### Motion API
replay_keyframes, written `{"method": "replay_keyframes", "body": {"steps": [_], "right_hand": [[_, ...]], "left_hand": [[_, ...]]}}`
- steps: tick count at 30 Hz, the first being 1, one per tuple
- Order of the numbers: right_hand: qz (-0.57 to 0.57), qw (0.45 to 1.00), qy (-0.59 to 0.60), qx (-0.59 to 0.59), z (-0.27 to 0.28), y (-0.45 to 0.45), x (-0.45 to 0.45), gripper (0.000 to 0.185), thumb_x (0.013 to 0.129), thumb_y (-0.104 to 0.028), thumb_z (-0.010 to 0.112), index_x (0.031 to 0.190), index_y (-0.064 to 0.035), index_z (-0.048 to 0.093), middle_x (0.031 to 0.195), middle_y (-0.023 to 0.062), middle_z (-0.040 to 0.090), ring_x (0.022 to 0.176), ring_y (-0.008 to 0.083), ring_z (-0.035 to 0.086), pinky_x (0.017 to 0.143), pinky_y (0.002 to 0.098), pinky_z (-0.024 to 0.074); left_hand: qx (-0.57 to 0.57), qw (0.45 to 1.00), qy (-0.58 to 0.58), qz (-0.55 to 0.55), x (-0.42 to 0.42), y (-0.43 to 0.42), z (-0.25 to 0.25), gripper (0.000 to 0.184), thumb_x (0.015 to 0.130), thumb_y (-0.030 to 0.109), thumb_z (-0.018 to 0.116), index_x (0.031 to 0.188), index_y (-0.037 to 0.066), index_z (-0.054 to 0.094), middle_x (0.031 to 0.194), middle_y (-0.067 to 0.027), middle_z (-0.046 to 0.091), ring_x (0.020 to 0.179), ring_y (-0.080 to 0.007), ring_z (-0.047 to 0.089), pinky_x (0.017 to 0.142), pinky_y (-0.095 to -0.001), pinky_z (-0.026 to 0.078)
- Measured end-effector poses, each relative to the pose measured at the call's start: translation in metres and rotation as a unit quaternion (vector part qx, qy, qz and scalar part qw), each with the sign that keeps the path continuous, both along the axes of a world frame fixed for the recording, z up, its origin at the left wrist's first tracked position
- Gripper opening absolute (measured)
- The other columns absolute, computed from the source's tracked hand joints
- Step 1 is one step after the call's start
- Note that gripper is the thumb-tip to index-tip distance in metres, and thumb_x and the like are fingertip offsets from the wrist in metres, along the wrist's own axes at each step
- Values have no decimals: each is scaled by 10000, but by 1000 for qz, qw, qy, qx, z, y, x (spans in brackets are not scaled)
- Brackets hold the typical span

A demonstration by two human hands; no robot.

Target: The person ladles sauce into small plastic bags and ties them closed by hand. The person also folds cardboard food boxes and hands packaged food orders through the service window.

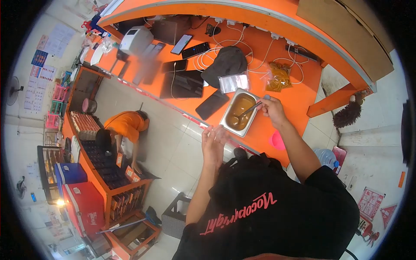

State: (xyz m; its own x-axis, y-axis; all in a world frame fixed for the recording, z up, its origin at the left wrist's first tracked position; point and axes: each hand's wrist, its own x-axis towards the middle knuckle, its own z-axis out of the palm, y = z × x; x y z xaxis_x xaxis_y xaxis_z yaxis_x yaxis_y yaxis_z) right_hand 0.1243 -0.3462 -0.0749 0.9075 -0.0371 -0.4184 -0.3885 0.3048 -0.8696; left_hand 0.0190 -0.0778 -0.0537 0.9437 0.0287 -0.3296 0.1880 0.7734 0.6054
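My right hand (pixel 271 109) grips the dark handle of a ladle (pixel 249 111), whose bowl end dips into brown sauce (pixel 241 107). The sauce partly fills a rectangular steel pan (pixel 225 120) at the table's front edge. Just left of the pan, my left hand (pixel 211 145) is raised with bent fingers around what looks like a small clear plastic bag (pixel 222 135). Behind the pan lies a stack of clear plastic bags (pixel 234 83). Beside that stack rest several filled bags of brown sauce (pixel 278 78).
On the orange table (pixel 299 110) are a black cap (pixel 225 65), a tablet (pixel 186 83), phones, white cables and a pink bowl (pixel 277 140). An orange shelf edge (pixel 260 18) overhangs the back. Left, a person in orange (pixel 126 124) bends over a rack of boxes (pixel 93 158).
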Motion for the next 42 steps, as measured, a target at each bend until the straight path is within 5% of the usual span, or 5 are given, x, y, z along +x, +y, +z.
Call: {"method": "replay_keyframes", "body": {"steps": [28,34,39,42], "right_hand": [[-66,981,59,170,3,-20,3,198,1014,-153,559,981,24,643,751,54,591,579,70,458,476,208,334],[-97,977,27,187,11,-27,6,155,1008,-153,568,986,-14,633,771,23,556,595,67,435,482,211,325],[-113,976,17,187,21,-30,5,156,1004,-174,576,978,-29,629,785,18,554,618,68,436,503,216,324],[-119,975,5,189,26,-30,4,163,1004,-179,576,977,-26,627,783,17,552,623,70,442,507,214,324]], "left_hand": [[108,994,-7,29,-3,9,5,364,991,240,626,1290,127,453,1353,-161,560,1235,-303,559,1039,-484,470],[242,969,-17,50,3,14,9,437,985,128,641,1345,91,397,1317,-147,553,1245,-271,548,1004,-430,491],[396,909,-115,68,15,14,26,562,910,-23,693,1363,56,371,1338,-161,498,1221,-238,538,995,-389,497],[397,895,-183,88,27,12,29,623,869,-46,730,1367,48,367,1343,-161,497,1215,-236,534,1003,-373,489]]}}
